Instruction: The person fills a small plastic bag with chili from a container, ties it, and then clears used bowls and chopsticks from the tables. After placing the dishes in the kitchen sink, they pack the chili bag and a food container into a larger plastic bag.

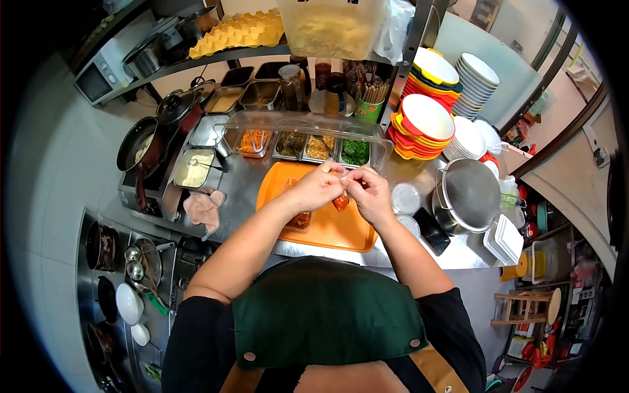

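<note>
My left hand and my right hand meet above an orange tray, fingers pinched together. Between them hangs a small clear bag with red-orange contents, gripped at its gathered top by both hands. Whether the top is knotted is too small to tell. On the tray, partly behind my left forearm, lies a clear container of reddish food. Just beyond the tray stand metal pans of shredded carrot, dark pickles, chopped nuts and chopped greens beneath a clear cover.
At the right are a large pot, a black phone, round clear lids and stacked red bowls. To the left stand a frying pan on a stove, a creamy mixture pan and a pink cloth.
</note>
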The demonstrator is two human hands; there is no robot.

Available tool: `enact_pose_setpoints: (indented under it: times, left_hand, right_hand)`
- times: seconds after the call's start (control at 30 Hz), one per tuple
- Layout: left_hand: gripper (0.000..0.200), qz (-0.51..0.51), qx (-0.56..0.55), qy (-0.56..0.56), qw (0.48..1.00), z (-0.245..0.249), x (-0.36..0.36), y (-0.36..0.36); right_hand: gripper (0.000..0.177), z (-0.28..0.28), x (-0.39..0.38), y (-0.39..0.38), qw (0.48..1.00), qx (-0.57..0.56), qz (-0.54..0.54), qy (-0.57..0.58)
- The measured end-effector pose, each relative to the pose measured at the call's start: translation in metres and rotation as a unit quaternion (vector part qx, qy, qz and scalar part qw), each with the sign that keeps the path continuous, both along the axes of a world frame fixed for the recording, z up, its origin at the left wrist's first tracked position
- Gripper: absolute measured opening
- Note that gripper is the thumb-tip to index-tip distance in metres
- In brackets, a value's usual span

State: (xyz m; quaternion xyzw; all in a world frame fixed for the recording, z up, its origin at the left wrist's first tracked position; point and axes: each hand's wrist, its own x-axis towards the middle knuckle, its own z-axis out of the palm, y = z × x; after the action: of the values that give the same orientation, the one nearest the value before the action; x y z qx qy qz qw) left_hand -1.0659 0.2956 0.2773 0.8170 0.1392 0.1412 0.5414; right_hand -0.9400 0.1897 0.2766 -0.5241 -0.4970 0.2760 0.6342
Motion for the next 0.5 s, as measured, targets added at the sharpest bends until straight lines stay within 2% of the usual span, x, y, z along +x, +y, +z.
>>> enact_pose_setpoints:
  times: [0.1,0.13,0.17,0.23,0.27,0.3,0.37,0.4,0.43,0.47,0.5]
  left_hand:
    - [0.017,0.021,0.003,0.025,0.999,-0.016,0.006,0.000]
    - [0.019,0.077,0.062,0.005,0.995,-0.020,0.007,-0.004]
    - [0.019,0.079,0.063,0.004,0.995,-0.023,0.006,-0.006]
    - [0.021,0.171,0.081,-0.016,0.982,-0.033,0.005,-0.006]
    - [0.021,0.187,0.103,-0.063,0.975,-0.037,0.010,-0.007]
    - [0.021,0.191,0.103,-0.065,0.974,-0.042,0.014,-0.008]
    - [0.023,0.172,0.177,-0.086,0.965,-0.048,0.022,-0.012]
    - [0.019,0.174,0.126,-0.088,0.973,-0.050,0.027,-0.014]
    - [0.019,0.178,0.127,-0.088,0.972,-0.054,0.030,-0.013]
    - [0.017,0.155,0.044,-0.090,0.983,-0.056,0.033,-0.014]
    - [0.015,0.130,-0.040,-0.092,0.986,-0.058,0.035,-0.015]
  right_hand:
    - [0.004,-0.011,0.009,0.000,0.999,-0.021,-0.017,-0.028]
    - [0.006,-0.010,0.014,-0.001,0.998,-0.044,-0.025,-0.024]
    - [0.007,-0.011,0.019,-0.002,0.997,-0.066,-0.033,-0.020]
    - [0.009,-0.035,0.035,0.002,0.997,-0.071,-0.025,-0.031]
    - [0.009,-0.036,0.036,0.000,0.995,-0.071,-0.025,-0.063]
    - [0.009,-0.037,0.037,-0.001,0.993,-0.072,-0.023,-0.096]
    - [0.009,-0.033,0.036,-0.004,0.993,-0.088,-0.010,-0.073]
    - [0.009,-0.029,0.035,-0.003,0.997,-0.073,-0.001,-0.036]
    - [0.009,-0.028,0.036,-0.003,0.998,-0.058,0.008,0.001]
    - [0.009,-0.029,0.038,-0.003,0.998,-0.057,0.011,0.001]
    - [0.008,-0.031,0.040,-0.003,0.998,-0.035,-0.008,-0.054]
